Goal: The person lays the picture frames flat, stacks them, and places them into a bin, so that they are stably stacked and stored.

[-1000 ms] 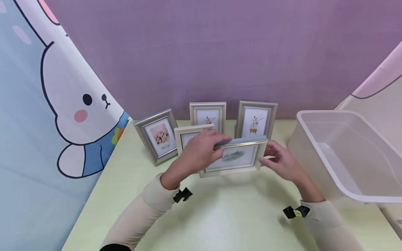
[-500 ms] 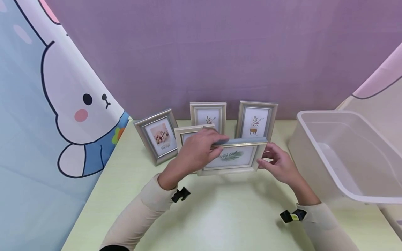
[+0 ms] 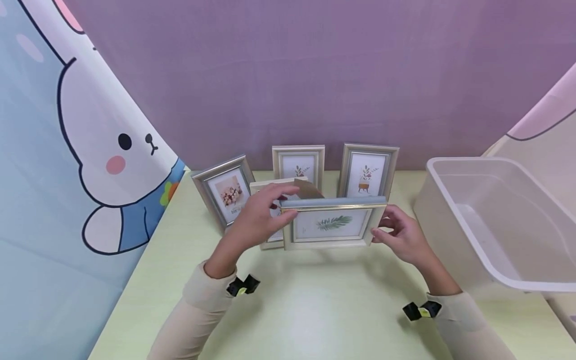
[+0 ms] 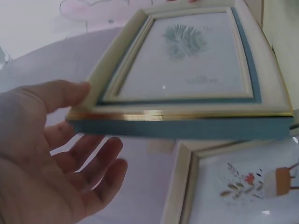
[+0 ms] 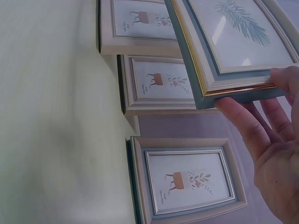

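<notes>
A landscape picture frame (image 3: 333, 223) with a green leaf print faces me, cream with a gold line along its bluish top edge. My right hand (image 3: 400, 234) grips its right end, thumb in front and fingers behind, as the right wrist view also shows. At the opposite end, my left hand (image 3: 257, 212) has its thumb at the upper left corner, its other fingers spread loosely behind the frame's edge in the left wrist view. A brown back stand (image 3: 308, 189) sticks up behind the frame. Another cream frame (image 3: 272, 245) is partly hidden behind it and the left hand.
Behind stand a frame with a plant print (image 3: 298, 150) and a similar frame (image 3: 369, 171) to its right. A frame with a flower bouquet (image 3: 225, 192) leans at the left. A white plastic bin (image 3: 459, 225) stands right, on the pale green table (image 3: 315, 305).
My left hand has slid left along the top of the leaf frame and loosened at its corner, revealing the brown stand. The frame has shifted slightly; the right hand keeps its grip.
</notes>
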The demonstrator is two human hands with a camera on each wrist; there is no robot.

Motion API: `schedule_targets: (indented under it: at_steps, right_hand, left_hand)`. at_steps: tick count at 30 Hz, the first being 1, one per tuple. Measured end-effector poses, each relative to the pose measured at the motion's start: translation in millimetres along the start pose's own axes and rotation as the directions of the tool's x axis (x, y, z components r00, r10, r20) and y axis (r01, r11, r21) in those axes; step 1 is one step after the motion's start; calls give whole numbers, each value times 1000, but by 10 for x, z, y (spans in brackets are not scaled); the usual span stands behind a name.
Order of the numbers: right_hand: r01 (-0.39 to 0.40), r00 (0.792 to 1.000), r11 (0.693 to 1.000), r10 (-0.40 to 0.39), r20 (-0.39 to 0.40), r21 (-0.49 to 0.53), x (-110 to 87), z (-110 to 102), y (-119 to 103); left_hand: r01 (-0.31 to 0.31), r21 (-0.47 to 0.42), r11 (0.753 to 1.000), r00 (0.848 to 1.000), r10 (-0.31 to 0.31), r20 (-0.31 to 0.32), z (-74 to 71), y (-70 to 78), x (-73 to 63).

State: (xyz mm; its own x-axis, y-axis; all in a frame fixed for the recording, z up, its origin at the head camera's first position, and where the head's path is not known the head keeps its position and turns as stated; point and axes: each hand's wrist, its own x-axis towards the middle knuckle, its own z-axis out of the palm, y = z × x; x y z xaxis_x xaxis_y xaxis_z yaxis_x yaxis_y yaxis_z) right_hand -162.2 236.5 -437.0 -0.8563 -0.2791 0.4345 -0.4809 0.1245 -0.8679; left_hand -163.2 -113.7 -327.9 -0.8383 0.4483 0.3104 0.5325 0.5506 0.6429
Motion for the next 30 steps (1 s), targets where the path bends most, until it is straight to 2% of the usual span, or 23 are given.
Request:
schedule_targets:
  at_steps: [2,4,7,10,12,17,24,30]
  right_hand:
    - [1,1000,1000,-1,-1,1,3,-1,-2]
    - [-4,1000,1000,4,-2,-1,5,-1,-7]
    - [-16,1000,999,16,-4,-35,4,-1,-20]
    - [-28,1000,997,28,-4,-70,1,-2,-33]
    - [-32,999,996,32,-1,-80,1,-1,-38]
    - [-30,1000,996,30,1,-84,3,9,-46]
    - [-50,999,995,50,8,-86,-3,15,-55]
    - [-45,999,996,46,0,-80,-1,27,-41]
  left_hand:
    - [19,-105,994,1000,-18,16,-29,-87,-8]
    - [34,-204,978,999,-26,39,-53,-175,-5]
    - [77,-336,939,993,-44,106,-76,-295,11]
    - [122,-429,895,982,-47,181,-79,-412,34]
    - [131,-475,870,977,-32,212,-75,-476,56]
    - [100,-552,828,970,42,240,-55,-593,120]
    - [96,-583,807,959,81,271,-32,-646,172]
    - [82,-593,801,961,94,259,-12,-653,183]
